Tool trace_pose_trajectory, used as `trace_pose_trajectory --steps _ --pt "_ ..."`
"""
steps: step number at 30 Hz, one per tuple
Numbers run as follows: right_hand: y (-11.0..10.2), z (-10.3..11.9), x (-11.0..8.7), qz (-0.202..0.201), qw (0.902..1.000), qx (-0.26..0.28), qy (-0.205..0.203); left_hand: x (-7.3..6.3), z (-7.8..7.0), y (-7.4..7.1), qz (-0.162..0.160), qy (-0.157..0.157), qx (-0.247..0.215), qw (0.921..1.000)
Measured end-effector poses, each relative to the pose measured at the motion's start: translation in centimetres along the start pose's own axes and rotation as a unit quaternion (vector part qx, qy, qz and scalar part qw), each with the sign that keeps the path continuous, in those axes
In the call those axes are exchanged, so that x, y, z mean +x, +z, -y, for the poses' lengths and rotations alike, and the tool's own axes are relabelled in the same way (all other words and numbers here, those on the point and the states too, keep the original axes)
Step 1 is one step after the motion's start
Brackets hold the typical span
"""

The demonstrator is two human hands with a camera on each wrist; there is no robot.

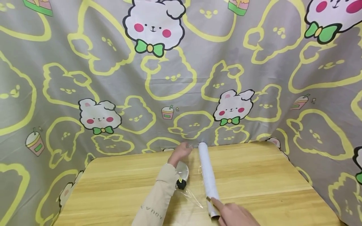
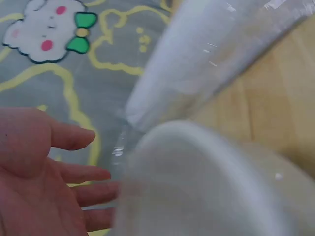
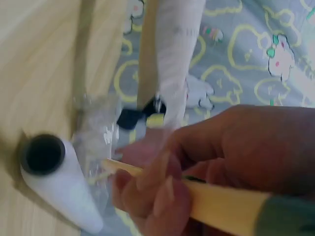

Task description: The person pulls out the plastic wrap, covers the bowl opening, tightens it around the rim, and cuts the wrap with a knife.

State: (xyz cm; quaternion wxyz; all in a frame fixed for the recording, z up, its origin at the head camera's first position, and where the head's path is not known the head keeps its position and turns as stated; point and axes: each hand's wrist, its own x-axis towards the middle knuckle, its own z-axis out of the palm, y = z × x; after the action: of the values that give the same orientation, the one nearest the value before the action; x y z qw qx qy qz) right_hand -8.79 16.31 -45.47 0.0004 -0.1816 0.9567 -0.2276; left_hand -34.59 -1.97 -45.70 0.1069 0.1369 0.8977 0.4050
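Dark letters (image 1: pixel 152 212) run across the left sleeve (image 1: pixel 156 196), well back from its cuff edge, too unclear to read for certain.

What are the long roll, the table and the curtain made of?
Long roll: probably thin, glossy plastic film; its loose edge is see-through and glints.
Table: smooth wood or wood-look laminate; grain streaks show.
Curtain: likely printed cloth with a slight sheen; it hangs in soft folds.
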Motion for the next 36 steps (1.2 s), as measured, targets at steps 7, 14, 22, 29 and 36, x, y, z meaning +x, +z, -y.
trace_pose_trajectory --steps 7,14,22,29,36 --pt "-2.4 -1.1 2.0 -0.099 0.9946 -0.009 0.027 -2.4 -0.3 -2.3 0.039 0.065 0.015 0.997" --pt "-2.3 -5.5 4.9 -0.103 0.9821 0.149 0.051 -5.1 0.9 -3.5 0.052 0.071 0.019 0.996" --pt "-1.4 -9.9 7.0 -0.049 0.9259 0.367 0.074 -8.7 3.6 -4.1 0.009 0.082 -0.034 0.996" --pt "-1.4 -12.3 7.9 -0.019 0.857 0.515 0.012 -10.7 6.2 -2.6 -0.058 0.067 -0.108 0.9902" --pt "-1.2 -13.4 8.5 -0.012 0.8301 0.557 0.023 -12.0 8.4 -0.9 -0.089 0.072 -0.175 0.9778"
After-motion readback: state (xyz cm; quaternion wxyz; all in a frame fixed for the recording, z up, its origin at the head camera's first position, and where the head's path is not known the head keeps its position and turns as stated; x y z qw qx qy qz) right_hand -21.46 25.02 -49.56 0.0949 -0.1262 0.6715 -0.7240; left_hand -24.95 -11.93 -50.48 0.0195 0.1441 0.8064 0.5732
